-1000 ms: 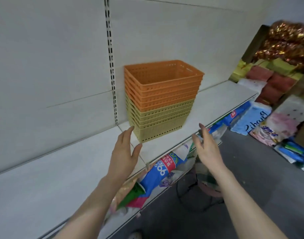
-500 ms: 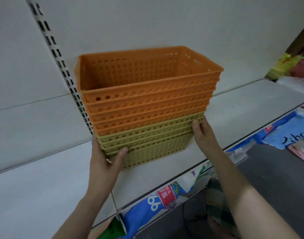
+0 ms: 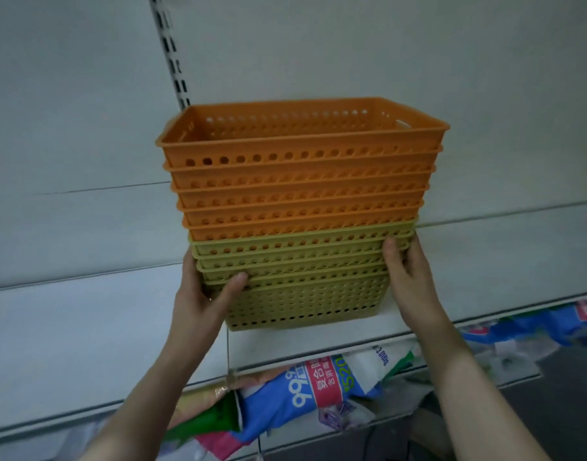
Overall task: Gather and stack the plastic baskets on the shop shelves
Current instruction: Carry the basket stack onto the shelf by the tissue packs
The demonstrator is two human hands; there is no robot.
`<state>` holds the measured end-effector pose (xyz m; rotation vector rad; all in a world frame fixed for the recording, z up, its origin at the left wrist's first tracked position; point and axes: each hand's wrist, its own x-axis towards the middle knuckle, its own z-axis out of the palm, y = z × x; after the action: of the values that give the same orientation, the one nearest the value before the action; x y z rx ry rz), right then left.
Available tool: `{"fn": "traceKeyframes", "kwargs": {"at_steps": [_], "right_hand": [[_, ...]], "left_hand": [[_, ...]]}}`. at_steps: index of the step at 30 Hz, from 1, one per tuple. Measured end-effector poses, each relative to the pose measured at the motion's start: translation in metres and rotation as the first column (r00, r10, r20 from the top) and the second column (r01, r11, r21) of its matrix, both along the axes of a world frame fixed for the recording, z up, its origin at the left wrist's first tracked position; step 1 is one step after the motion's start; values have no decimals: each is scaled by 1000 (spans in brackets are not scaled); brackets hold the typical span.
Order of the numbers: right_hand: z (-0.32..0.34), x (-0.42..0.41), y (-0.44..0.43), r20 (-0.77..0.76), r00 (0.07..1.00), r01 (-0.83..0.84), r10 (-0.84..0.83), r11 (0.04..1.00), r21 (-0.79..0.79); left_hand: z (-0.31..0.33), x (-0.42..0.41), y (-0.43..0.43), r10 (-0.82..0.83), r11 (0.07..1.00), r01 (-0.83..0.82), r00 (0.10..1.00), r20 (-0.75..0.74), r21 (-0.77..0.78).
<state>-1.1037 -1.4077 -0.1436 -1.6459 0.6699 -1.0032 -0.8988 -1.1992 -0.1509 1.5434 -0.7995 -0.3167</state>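
Observation:
A nested stack of perforated plastic baskets stands on the white shelf (image 3: 85, 321). Several orange baskets (image 3: 302, 181) sit on top of several olive-yellow baskets (image 3: 305, 294). My left hand (image 3: 202, 301) grips the left end of the yellow baskets, thumb across the front rims. My right hand (image 3: 408, 277) holds the right end, thumb on the upper yellow rims. The stack's base appears to rest on the shelf near its front edge.
A white back panel with a slotted upright (image 3: 172, 54) rises behind the stack. On the lower shelf lie plastic packages, one blue and white with a red label (image 3: 318, 384), a green one (image 3: 215, 417), more blue ones at the right (image 3: 568, 321).
My hands went from open in the air to gripping both ends of the yellow baskets. The view moved closer and the stack now faces me squarely.

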Motion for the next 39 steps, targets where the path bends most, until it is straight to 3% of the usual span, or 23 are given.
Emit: {"fn": "traceKeyframes", "kwargs": {"at_steps": [8, 16, 23, 39], "right_hand": [[100, -9, 67, 33, 991, -126, 128, 991, -47], [132, 35, 157, 47, 949, -307, 313, 946, -100], [145, 109, 272, 16, 882, -467, 472, 876, -119], [208, 321, 593, 97, 726, -671, 681, 732, -119]], "left_hand": [[94, -30, 91, 103, 994, -105, 993, -56, -26], [120, -30, 208, 265, 961, -269, 963, -57, -66], [127, -7, 340, 440, 889, -446, 895, -77, -102], [192, 139, 678, 665, 747, -660, 743, 76, -87]]}}
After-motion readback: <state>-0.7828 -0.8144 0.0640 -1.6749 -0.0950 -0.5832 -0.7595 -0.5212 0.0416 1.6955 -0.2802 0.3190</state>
